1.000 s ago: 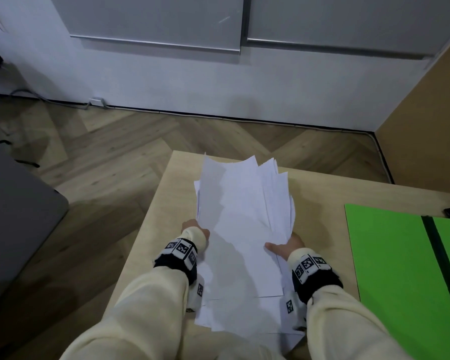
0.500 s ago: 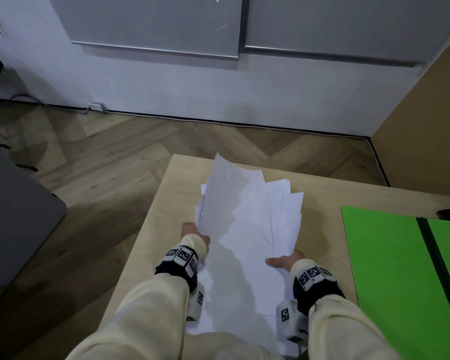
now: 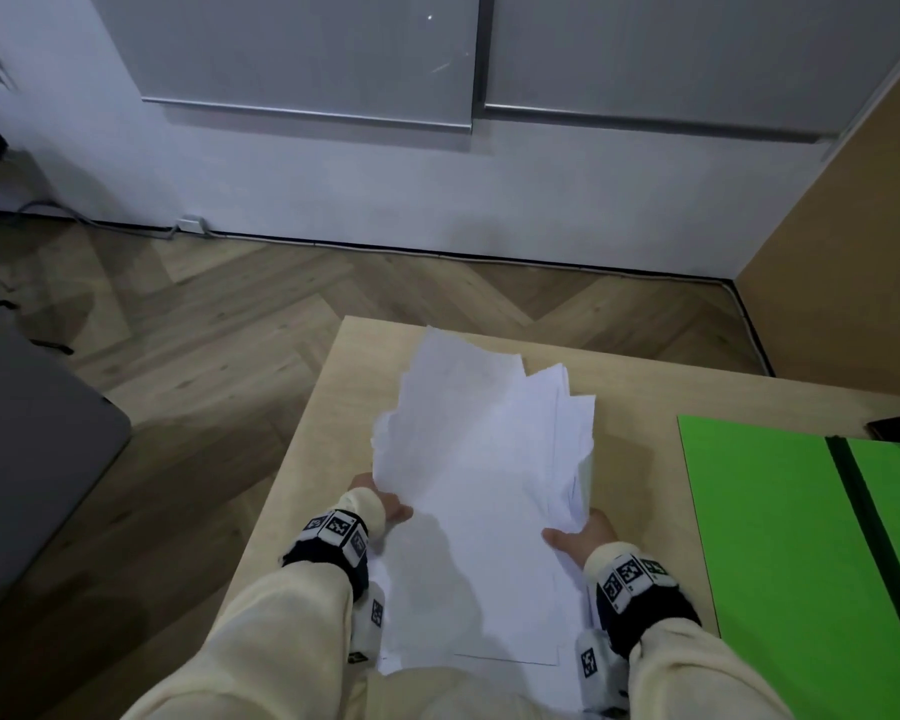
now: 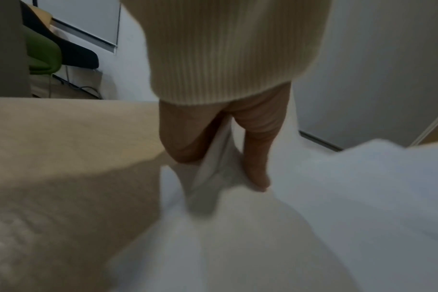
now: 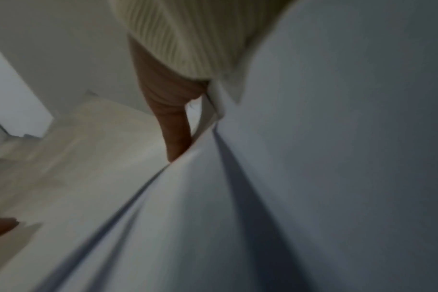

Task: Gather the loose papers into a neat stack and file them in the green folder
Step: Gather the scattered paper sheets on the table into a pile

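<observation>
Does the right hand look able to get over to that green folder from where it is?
Probably yes, though not freely. The green folder lies open on the table just right of the right hand, with nothing between them. But that hand, like the left hand, holds the papers.

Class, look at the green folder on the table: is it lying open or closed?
Open. The green folder lies flat on the table, two green panels either side of a dark spine, nothing on them.

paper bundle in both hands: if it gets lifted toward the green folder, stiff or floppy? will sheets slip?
Likely floppy: the papers already bow between the left hand and right hand. Sheets probably slide apart, since their far edges fan out unevenly. Light, judging by thin edges.
</observation>
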